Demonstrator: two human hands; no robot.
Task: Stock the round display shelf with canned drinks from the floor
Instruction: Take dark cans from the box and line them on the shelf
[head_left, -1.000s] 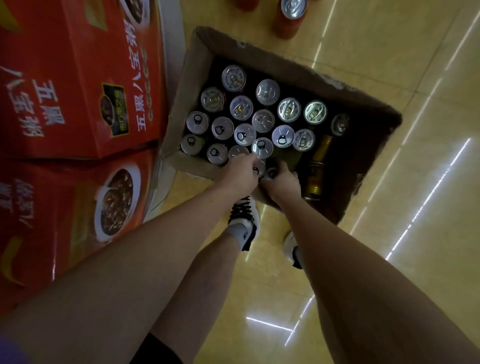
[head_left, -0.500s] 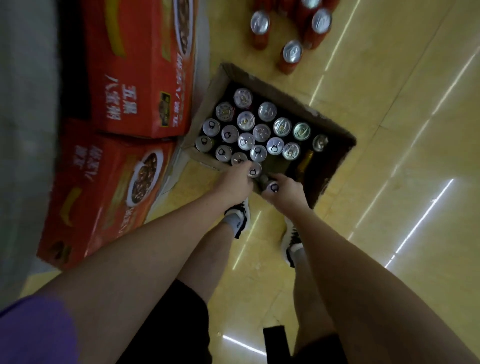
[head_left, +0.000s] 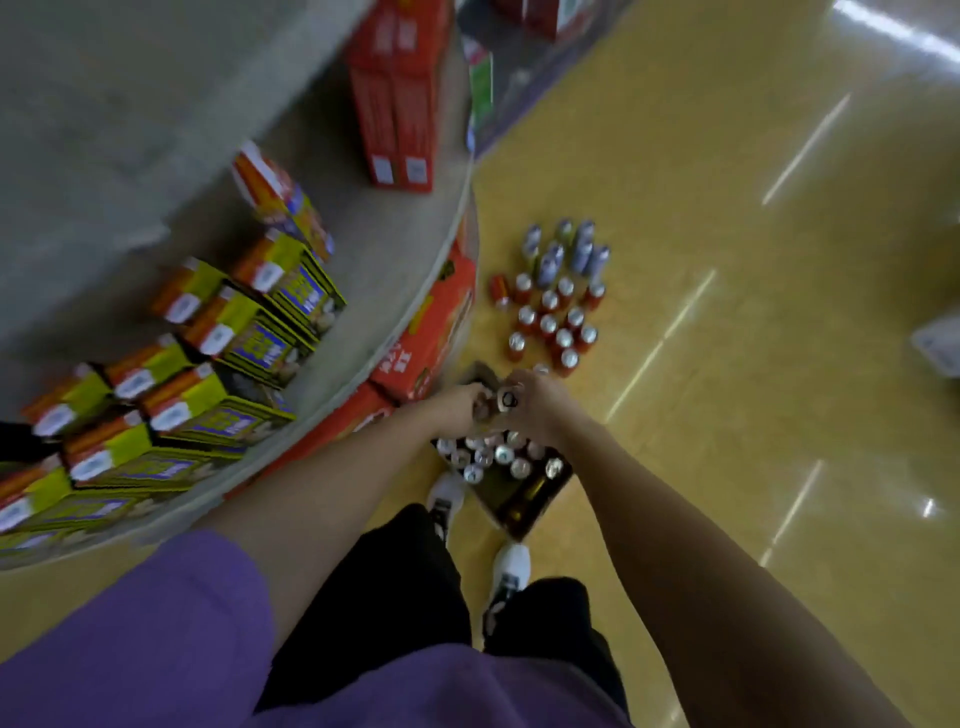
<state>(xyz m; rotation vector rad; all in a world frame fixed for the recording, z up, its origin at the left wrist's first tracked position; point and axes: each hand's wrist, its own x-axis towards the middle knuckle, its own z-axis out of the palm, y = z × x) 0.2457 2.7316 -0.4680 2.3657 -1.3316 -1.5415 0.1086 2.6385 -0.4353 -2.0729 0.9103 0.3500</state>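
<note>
Both hands are gripping cans above the cardboard box (head_left: 524, 512): the left hand (head_left: 457, 402) is curling its fingers round one blurred can (head_left: 483, 408), and the right hand (head_left: 535, 397) is wrapping round another can (head_left: 506, 399) whose silvery pull-tab lid is facing the camera, its long axis pointing roughly upward. The two held cans are sitting side by side, nearly touching. Below them, more cylindrical metal cans are standing upright in the open box on the glossy yellow floor (head_left: 727, 364). The round display shelf (head_left: 395, 270), grey and matte, is curving away to the left, carrying yellow cartons (head_left: 249, 338).
</note>
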